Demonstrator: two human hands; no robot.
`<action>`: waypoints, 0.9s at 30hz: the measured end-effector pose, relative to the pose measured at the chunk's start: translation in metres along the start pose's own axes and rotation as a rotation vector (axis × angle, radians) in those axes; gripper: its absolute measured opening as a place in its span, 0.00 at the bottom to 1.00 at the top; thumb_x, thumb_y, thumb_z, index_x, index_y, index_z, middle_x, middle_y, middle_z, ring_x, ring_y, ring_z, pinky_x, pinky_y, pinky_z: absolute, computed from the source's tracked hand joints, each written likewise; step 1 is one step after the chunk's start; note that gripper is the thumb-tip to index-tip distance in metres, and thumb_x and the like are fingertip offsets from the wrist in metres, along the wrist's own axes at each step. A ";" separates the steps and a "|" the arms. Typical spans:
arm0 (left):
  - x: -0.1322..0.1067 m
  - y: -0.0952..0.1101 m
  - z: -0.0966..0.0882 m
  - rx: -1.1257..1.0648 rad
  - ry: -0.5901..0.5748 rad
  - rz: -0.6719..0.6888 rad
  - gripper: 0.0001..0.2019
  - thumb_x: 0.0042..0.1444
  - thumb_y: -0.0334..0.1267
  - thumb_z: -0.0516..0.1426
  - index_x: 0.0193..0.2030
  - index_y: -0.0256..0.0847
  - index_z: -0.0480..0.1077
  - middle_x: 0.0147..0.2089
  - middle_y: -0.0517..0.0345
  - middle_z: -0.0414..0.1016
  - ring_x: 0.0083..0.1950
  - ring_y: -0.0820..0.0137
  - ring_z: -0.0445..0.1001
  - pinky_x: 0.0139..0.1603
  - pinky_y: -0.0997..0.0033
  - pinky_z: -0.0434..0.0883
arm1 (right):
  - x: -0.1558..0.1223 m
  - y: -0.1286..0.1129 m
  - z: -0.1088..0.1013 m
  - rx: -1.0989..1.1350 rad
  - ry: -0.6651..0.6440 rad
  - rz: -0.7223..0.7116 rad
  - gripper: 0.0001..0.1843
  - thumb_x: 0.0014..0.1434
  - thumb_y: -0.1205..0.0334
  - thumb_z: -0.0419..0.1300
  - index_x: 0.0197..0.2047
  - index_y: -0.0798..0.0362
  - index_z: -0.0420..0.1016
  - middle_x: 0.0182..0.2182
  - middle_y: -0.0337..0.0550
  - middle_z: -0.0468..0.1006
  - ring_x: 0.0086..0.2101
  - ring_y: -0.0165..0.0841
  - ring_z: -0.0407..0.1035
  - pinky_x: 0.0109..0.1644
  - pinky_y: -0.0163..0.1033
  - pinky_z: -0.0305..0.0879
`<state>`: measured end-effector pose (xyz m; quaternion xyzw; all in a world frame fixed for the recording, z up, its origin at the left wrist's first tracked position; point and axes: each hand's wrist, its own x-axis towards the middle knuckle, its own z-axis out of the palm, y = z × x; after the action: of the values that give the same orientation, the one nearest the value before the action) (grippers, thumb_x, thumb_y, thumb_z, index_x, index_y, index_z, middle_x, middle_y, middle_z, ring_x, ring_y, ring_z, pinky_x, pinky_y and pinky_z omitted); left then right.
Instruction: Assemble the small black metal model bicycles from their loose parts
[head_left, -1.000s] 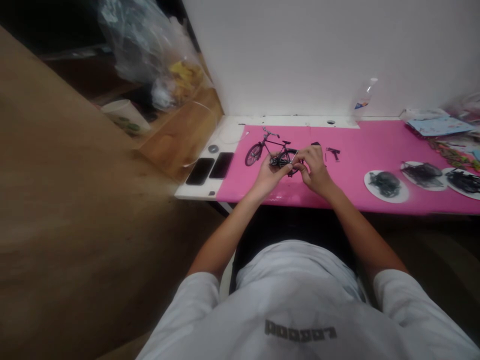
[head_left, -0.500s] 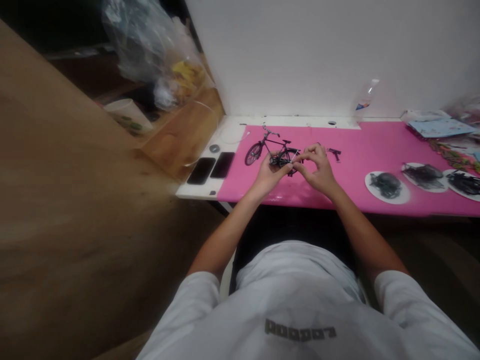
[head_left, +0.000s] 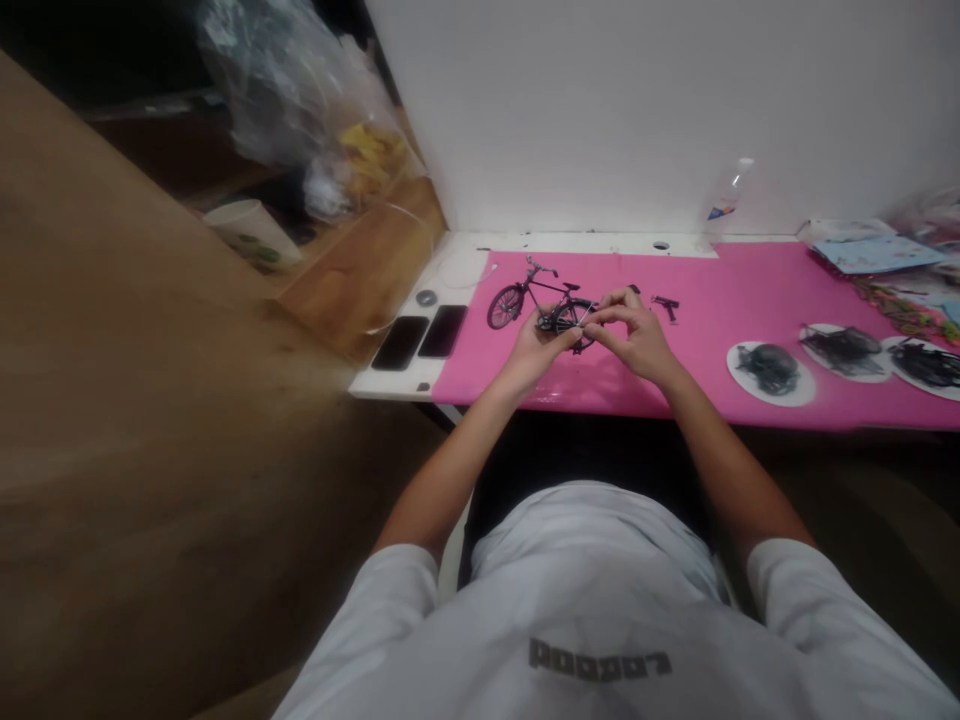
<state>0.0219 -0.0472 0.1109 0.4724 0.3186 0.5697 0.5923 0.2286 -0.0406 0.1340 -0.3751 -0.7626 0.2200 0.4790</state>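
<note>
1. Between the two hands' fingers sits the toy bike [head_left: 549, 287], its front wheel [head_left: 506, 307] poking out left of them.
2. The left hand [head_left: 534, 347] has its fingers wrapped around the low part of the bike, with the thumb by the back wheel [head_left: 570, 314].
3. The right hand [head_left: 637, 338] has thumb and finger tips close to each other at the back wheel; whether they pinch a tiny piece, nobody can tell.
4. A hard push from the right fingers could bend the thin spokes. A loose left grip could let the bike tip over.
5. The right fingers could bump the black part [head_left: 665, 308], which lies just past them.
6. The table [head_left: 401, 388] has its front edge below the fingers, under the arms, so a dropped bit could roll off.
7. Right of the fingers, bare pink sheet [head_left: 697, 340] gives room up to the plate [head_left: 739, 373]. Left, past the front wheel, the phone [head_left: 442, 331] leaves less room.
</note>
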 end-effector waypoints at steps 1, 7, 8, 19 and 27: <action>0.000 -0.001 0.000 -0.002 -0.004 -0.004 0.33 0.47 0.46 0.79 0.54 0.42 0.70 0.47 0.57 0.82 0.48 0.67 0.82 0.54 0.64 0.78 | 0.000 -0.001 0.000 -0.007 0.002 -0.010 0.15 0.67 0.40 0.71 0.45 0.41 0.89 0.48 0.46 0.74 0.54 0.45 0.72 0.67 0.60 0.69; 0.001 -0.001 -0.001 0.018 -0.011 0.009 0.30 0.49 0.44 0.78 0.54 0.42 0.70 0.45 0.59 0.80 0.46 0.68 0.81 0.51 0.65 0.77 | -0.001 -0.008 -0.001 -0.083 0.025 -0.049 0.13 0.67 0.43 0.71 0.43 0.41 0.89 0.46 0.46 0.75 0.53 0.45 0.72 0.67 0.63 0.68; 0.000 -0.001 -0.001 0.028 -0.010 0.009 0.30 0.49 0.44 0.78 0.54 0.43 0.70 0.44 0.59 0.80 0.46 0.68 0.81 0.51 0.66 0.77 | -0.001 -0.009 0.000 -0.097 0.028 -0.052 0.12 0.67 0.43 0.71 0.43 0.41 0.89 0.46 0.46 0.75 0.53 0.46 0.72 0.68 0.64 0.68; 0.002 -0.006 -0.002 0.133 -0.033 0.064 0.32 0.50 0.48 0.78 0.53 0.44 0.67 0.45 0.58 0.80 0.46 0.67 0.81 0.52 0.64 0.79 | -0.002 -0.002 -0.001 -0.126 0.019 0.005 0.08 0.64 0.48 0.74 0.41 0.42 0.88 0.46 0.45 0.74 0.53 0.46 0.72 0.65 0.63 0.70; 0.005 -0.009 -0.002 0.126 0.010 0.060 0.32 0.48 0.46 0.78 0.52 0.44 0.65 0.43 0.59 0.79 0.44 0.68 0.79 0.51 0.65 0.77 | -0.002 -0.002 0.004 -0.092 0.005 0.018 0.10 0.65 0.48 0.72 0.42 0.44 0.88 0.47 0.47 0.74 0.53 0.45 0.71 0.56 0.55 0.76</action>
<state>0.0245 -0.0406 0.1025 0.5154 0.3424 0.5681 0.5425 0.2251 -0.0435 0.1323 -0.4042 -0.7672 0.1881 0.4611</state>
